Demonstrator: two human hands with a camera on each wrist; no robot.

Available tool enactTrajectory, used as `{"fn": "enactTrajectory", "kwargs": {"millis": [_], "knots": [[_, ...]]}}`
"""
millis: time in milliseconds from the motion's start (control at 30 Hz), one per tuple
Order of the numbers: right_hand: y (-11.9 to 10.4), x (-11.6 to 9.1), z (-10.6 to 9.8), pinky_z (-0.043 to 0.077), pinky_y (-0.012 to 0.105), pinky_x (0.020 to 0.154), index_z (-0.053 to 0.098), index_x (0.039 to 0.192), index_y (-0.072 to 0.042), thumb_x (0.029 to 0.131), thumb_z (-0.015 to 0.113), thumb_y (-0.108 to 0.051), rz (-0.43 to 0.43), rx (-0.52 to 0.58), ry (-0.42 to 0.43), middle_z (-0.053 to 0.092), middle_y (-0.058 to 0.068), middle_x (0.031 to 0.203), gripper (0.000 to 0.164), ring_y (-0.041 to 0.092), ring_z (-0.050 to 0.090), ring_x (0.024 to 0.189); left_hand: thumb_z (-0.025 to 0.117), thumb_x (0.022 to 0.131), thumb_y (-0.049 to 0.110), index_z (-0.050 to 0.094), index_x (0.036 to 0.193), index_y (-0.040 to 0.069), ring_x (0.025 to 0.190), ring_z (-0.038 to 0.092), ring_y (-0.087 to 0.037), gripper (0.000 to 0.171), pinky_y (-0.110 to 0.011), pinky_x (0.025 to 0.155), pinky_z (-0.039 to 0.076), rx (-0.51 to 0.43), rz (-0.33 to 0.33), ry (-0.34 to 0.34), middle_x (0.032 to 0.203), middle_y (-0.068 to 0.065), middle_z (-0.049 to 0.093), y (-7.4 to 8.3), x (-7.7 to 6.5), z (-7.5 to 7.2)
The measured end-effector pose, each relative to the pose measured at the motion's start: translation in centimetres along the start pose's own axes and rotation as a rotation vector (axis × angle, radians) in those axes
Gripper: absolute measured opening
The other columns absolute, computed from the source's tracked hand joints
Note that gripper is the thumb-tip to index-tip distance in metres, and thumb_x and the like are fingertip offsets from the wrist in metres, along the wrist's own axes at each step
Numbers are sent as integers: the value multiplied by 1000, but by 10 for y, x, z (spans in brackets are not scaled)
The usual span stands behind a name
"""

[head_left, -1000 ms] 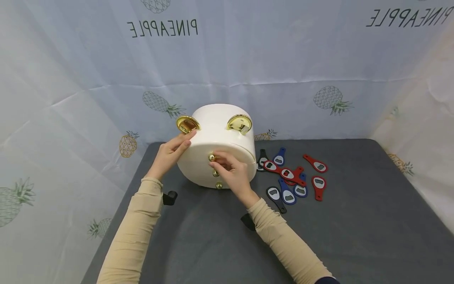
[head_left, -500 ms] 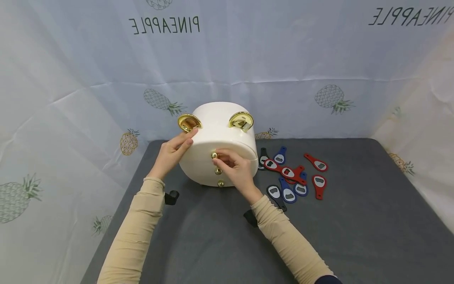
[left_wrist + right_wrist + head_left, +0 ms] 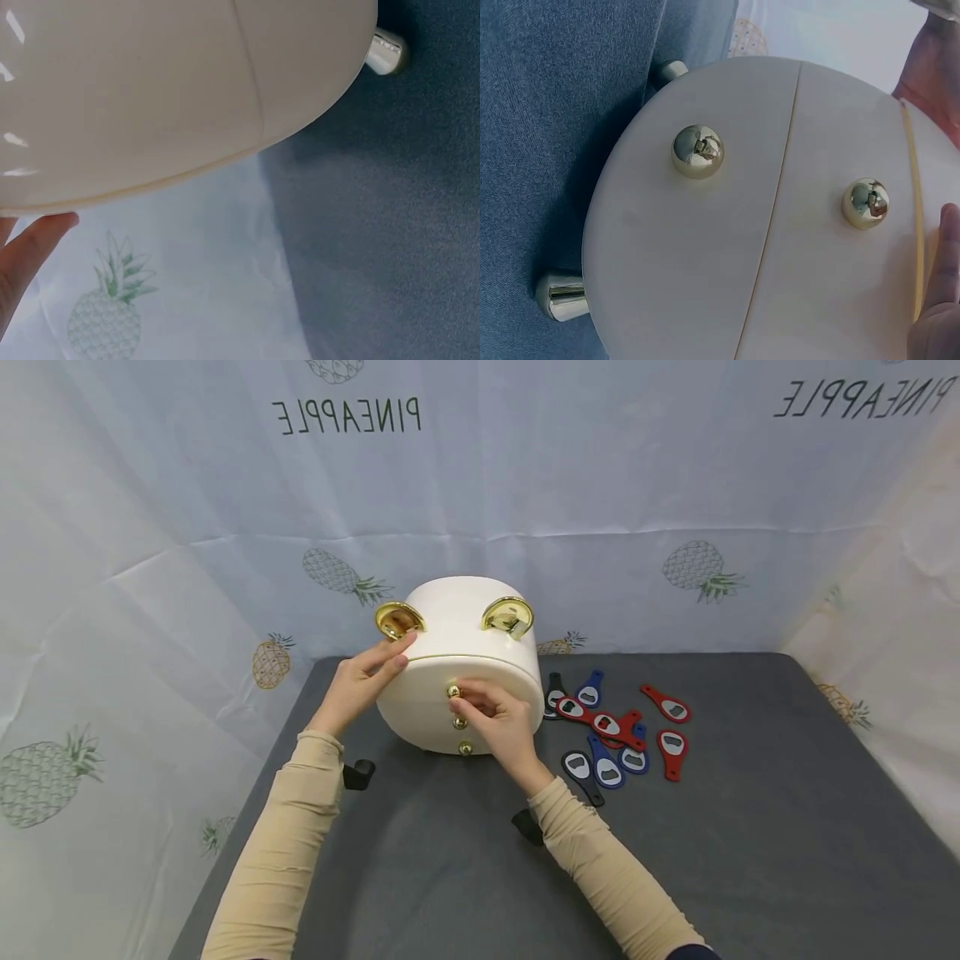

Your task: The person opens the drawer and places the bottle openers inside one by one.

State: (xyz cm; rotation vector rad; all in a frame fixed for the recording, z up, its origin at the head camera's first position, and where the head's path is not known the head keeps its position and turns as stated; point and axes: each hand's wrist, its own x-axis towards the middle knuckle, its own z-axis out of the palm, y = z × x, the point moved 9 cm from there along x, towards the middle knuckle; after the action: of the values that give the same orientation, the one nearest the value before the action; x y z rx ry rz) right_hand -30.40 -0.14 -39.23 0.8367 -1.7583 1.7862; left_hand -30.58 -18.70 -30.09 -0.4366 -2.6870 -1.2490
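A glossy white rounded drawer box (image 3: 468,610) with gold ear-shaped pieces stands on the dark table in the head view. Three round gold knobs run down its front. My right hand (image 3: 498,727) pinches the top knob (image 3: 453,691) between thumb and fingers. The middle knob (image 3: 865,203) and bottom knob (image 3: 697,151) show in the right wrist view; the top one lies outside it. My left hand (image 3: 360,689) rests straight fingers against the box's upper left side, just below the left gold ear (image 3: 399,620). A fingertip touches the box edge in the left wrist view.
Several bottle openers in red, blue and black lie right of the box, including a red opener (image 3: 673,753) and a black opener (image 3: 582,777). Short gold feet (image 3: 562,297) support the box. A pineapple-print curtain (image 3: 600,485) hangs behind the grey table (image 3: 750,843).
A thin gold line now shows along the top edge of the box's front, where the earlier frames show a plain white edge. Both hands keep nearly the same places on the box.
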Motion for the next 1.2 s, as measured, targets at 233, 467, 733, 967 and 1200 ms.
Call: {"fn": "enactTrajectory", "kwargs": {"millis": [233, 467, 733, 967, 1200], "knots": [[-58, 6, 1, 55, 25, 60, 63, 104, -2, 77, 65, -6, 76, 19, 1, 69, 13, 81, 27, 16, 67, 70, 42, 85, 55, 41, 121, 52, 133, 23, -6, 37, -43, 109, 26, -13, -40, -55, 132, 26, 38, -4, 0, 1], [-39, -10, 2, 54, 18, 59, 63, 107, -7, 77, 66, -9, -8, 56, 24, 70, 4, 82, 30, 7, 65, 72, 43, 82, 58, 40, 121, 52, 134, 18, -4, 39, -45, 110, 22, -60, -77, -86, 133, 29, 35, -7, -2, 3], [-86, -5, -1, 54, 22, 55, 64, 105, -3, 76, 65, -3, 12, 74, 22, 69, 11, 81, 29, 10, 66, 70, 46, 82, 56, 42, 121, 51, 135, 14, -5, 40, -49, 109, 20, -126, -120, -104, 136, 26, 33, -5, -3, 4], [-51, -24, 3, 54, 23, 55, 62, 108, -2, 78, 62, -2, 5, 132, 35, 69, 9, 85, 30, 12, 66, 65, 46, 87, 46, 42, 125, 44, 137, 10, -12, 38, -51, 110, 16, -189, -131, -114, 144, 13, 25, 14, -10, 2], [19, -62, 3, 46, 22, 40, 60, 113, -10, 76, 67, -9, 75, 58, 74, 69, 5, 83, 38, 10, 62, 51, 45, 87, 45, 41, 126, 43, 137, 11, -14, 39, -54, 108, 17, -190, -147, -113, 146, 8, 19, 13, -12, 4]]}}
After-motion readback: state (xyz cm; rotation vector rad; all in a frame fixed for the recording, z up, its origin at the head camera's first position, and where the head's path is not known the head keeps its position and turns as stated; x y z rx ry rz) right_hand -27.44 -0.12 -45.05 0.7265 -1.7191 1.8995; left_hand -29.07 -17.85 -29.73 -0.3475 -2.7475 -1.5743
